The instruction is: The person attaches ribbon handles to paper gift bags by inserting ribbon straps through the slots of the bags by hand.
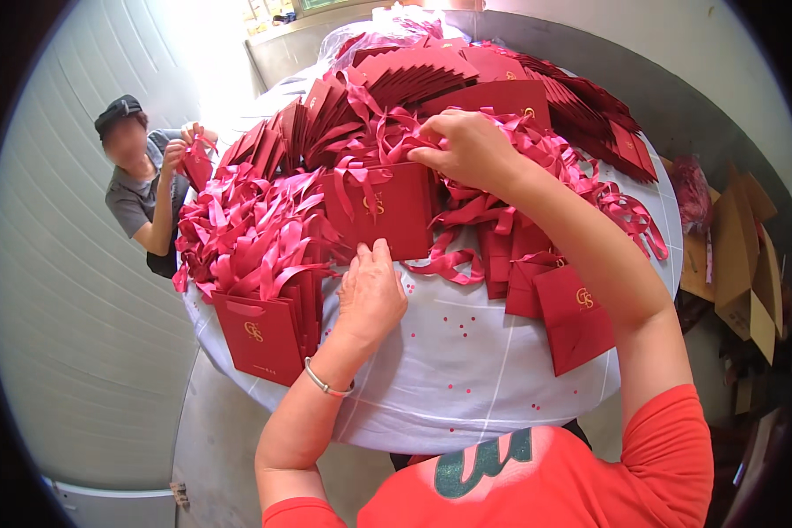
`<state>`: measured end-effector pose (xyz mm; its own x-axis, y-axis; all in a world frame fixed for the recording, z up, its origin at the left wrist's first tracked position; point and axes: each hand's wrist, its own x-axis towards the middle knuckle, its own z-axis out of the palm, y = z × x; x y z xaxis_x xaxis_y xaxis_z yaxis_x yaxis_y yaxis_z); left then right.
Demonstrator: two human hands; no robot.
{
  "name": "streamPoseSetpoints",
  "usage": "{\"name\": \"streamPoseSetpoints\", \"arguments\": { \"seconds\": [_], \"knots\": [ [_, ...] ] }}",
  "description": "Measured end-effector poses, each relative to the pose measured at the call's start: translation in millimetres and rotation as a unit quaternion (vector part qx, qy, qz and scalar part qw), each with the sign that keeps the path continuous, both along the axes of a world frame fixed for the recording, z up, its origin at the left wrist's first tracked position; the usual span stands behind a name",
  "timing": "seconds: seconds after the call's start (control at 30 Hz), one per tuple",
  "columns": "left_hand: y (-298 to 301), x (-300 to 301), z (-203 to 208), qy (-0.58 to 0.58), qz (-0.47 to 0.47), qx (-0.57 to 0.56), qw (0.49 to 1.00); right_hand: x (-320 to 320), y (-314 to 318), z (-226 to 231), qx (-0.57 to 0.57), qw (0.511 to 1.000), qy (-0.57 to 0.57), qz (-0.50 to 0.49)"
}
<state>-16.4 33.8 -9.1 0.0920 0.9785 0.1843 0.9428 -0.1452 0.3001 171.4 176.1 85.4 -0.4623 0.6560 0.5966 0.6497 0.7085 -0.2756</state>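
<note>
White-clothed round table [431, 387]: I see the right hand [477, 157] pinching pink ribbon [400, 141] atop a red gift bag [392, 231]; the left hand [371, 295] touches its lower edge, grip I cannot tell.

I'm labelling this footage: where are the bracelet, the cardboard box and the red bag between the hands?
Bracelet [320, 384], head view: on its band.
Cardboard box [736, 257], head view: on its side.
Red bag [389, 227], head view: on its front face.

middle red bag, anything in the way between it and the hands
Nothing visible stands between the left hand and the middle red bag; the fingertips overlap its lower front. Pink ribbons crowd its top edge, close to the right hand.
</note>
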Motion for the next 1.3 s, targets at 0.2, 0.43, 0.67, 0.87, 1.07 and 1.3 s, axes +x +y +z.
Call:
{"name": "streamPoseSetpoints", "arguments": {
  "seconds": [0.2,0.43,0.67,0.87,1.07,1.3],
  "knots": [
    [4.0,2.7,-28.1,0.045,-0.005,0.109,0.993,32.5,-81.3,-43.2,-0.098,0.978,-0.150,0.105],
    [19.7,-4.5,-44.3,0.035,-0.013,0.137,0.990,32.8,-80.8,-95.4,0.066,0.953,-0.278,0.101],
    [22.1,4.0,-39.8,0.011,-0.037,0.134,0.990,34.9,-58.5,-86.1,-0.138,0.970,-0.196,0.039],
    [8.0,10.2,-32.0,0.085,-0.005,0.130,0.988,33.1,-72.3,-83.7,0.018,0.980,-0.185,0.074],
    [7.0,10.5,-36.0,0.107,-0.022,0.128,0.986,22.3,-43.4,-78.4,-0.003,0.959,-0.276,-0.057],
    [3.0,4.2,-40.2,0.085,-0.036,0.135,0.986,73.5,19.9,-30.9,-0.062,0.944,-0.203,-0.251]
  ]
}}
